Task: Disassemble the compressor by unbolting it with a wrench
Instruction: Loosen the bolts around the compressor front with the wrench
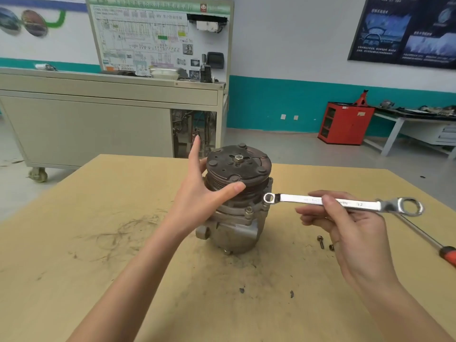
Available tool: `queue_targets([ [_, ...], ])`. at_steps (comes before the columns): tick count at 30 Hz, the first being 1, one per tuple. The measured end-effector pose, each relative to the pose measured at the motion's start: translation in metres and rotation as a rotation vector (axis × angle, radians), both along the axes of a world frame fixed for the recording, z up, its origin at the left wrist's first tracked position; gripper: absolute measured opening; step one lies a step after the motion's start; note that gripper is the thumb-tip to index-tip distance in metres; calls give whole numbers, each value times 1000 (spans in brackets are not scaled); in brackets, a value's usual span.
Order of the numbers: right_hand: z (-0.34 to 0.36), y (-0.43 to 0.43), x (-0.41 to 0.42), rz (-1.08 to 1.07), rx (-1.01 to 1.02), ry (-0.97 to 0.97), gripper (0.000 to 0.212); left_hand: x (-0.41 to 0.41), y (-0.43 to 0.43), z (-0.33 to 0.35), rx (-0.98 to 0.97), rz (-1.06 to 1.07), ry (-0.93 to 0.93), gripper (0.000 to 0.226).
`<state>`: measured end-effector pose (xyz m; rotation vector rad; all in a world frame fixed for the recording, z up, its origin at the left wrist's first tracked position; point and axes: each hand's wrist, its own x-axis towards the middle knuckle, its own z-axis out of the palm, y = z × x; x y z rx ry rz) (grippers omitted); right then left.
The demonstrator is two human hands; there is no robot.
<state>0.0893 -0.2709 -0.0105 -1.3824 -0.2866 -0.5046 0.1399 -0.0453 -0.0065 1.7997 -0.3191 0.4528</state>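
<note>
The grey metal compressor (237, 225) stands upright in the middle of the wooden table (123, 255), its dark rusty pulley disc (238, 164) on top. My left hand (204, 193) touches the pulley's left side with straight fingers, thumb across its front rim. My right hand (345, 225) pinches the shank of a silver double-ring wrench (343, 202) held level. The wrench's small ring end sits at a bolt on the compressor's right flange. A flange bolt (248, 210) shows at the front.
Two loose bolts (320, 241) lie on the table right of the compressor. A screwdriver with a red handle (447, 255) lies at the table's right edge. A wheeled training bench (111, 119) stands behind, with a red cabinet (345, 123) at the far right.
</note>
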Motion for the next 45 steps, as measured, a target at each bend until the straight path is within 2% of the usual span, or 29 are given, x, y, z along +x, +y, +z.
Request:
queue_targets([
  [5,-4,9,2,-45,59,81,23,3,-4,-9,21,-24,-8,126],
  [13,-10,30,-2,-221,198,45,23,3,-14,-9,-10,72,-13,126],
  [18,-8,32,-2,-195,186,49,27,1,-15,-10,-1,106,-25,123],
  [24,-8,19,4,-91,252,59,21,-8,-34,-12,-12,286,-60,120],
  [26,-11,15,2,-85,185,-9,17,-13,-43,-11,-21,333,-64,121],
  [28,-12,14,0,-186,13,-173,16,-15,-48,-11,-27,348,-62,121],
  [31,-14,11,2,-580,-574,-650,30,-14,-49,-12,-12,353,-59,121],
  [33,-18,12,6,-720,-828,-850,33,-14,-48,-13,-1,359,-60,121],
  [38,-27,16,13,-677,-938,-999,25,-14,-49,-13,17,376,-68,122],
  [45,-29,14,19,-658,-952,-1092,23,-15,-51,-12,57,395,-62,119],
])
